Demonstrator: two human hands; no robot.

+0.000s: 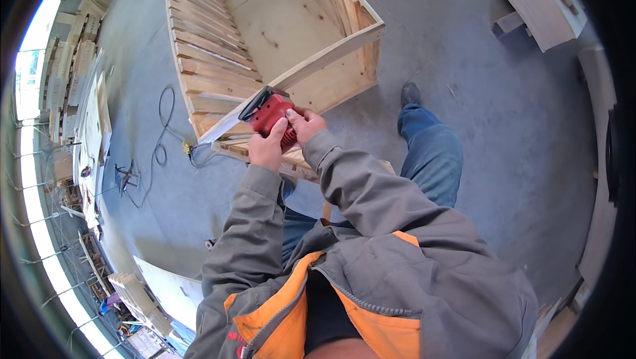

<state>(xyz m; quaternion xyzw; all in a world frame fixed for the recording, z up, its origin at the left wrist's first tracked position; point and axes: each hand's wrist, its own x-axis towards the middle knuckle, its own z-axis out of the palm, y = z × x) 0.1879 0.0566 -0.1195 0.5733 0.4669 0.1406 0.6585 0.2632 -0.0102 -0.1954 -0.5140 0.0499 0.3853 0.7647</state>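
Head view: one red power tool (268,112) sat near frame centre, fingers of left hand (266,150) and right hand (307,125) clamped around it, partly covering it. Slatted wooden crate (341,81), upper centre, was cut off above. Looped cable (163,131) lay centre left.

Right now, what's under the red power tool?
The end rail of the slatted wooden frame runs beneath the red power tool, showing on either side. The stretch directly below, and any contact there, can't be seen: the tool covers it.
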